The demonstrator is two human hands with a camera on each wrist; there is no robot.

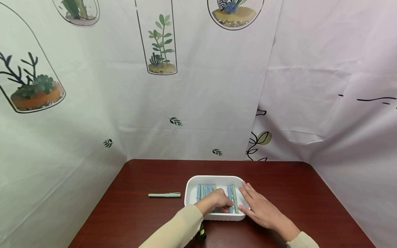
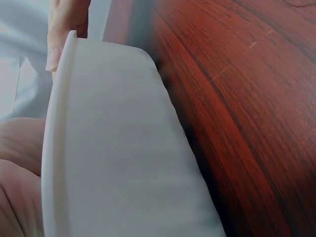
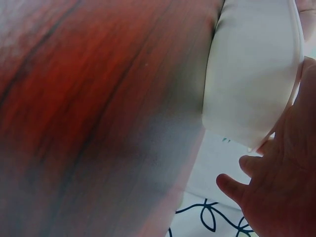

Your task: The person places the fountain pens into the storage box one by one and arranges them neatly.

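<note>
A white tray [image 1: 224, 217] holds several blue and green capped pens lying side by side, some partly hidden by my left hand. Reaching in over the near rim, my left hand [image 1: 217, 200] has its thumb and fingers at a blue pen [image 1: 229, 191] and pinches it. Just right of that lies a green pen [image 1: 234, 199]. My right hand [image 1: 263, 209] rests at the tray's right rim with its fingers spread and straight. In the right wrist view, that hand [image 3: 286, 182] lies along the tray's outer wall [image 3: 249, 74].
A single green pen [image 1: 164, 195] lies crosswise on the dark red wooden table [image 1: 139, 220], left of the tray. Below my left sleeve [image 1: 176, 227] shows a small black object [image 1: 201, 235]. White printed cloth [image 1: 198, 103] hangs behind and beside the table.
</note>
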